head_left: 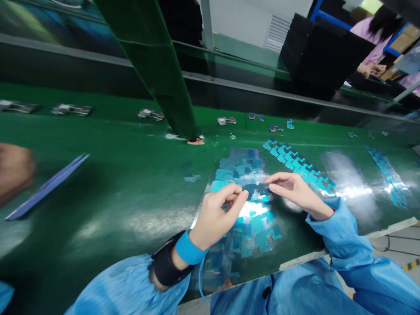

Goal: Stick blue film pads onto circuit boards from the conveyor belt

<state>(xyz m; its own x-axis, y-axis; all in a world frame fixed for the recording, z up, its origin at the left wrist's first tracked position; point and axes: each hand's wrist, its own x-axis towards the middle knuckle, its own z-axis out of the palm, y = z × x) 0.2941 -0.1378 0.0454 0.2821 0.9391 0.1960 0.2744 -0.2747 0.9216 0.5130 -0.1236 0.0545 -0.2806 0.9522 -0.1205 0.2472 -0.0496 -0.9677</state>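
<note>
My left hand [218,212], with a blue band at the wrist, is closed in a pinch. My right hand [293,191] pinches from the other side, thumb and forefinger close together. Between the fingertips stretches a thin dark film piece [256,189], gripped near its two ends. Beneath both hands lies a clear sheet with several shiny teal stickers [261,240] of irregular cut-out shape. Glare whitens the middle of that sheet. To the right of it, a slanting strip of similar teal stickers [297,164] rests on the green bench.
Circuit boards [226,120] line the back of the green bench [131,183]. A green post [157,65] rises behind the sheet. At left are another person's blurred hand [15,170] and a long blue-purple strip [47,188]. Another sticker strip [389,175] lies far right.
</note>
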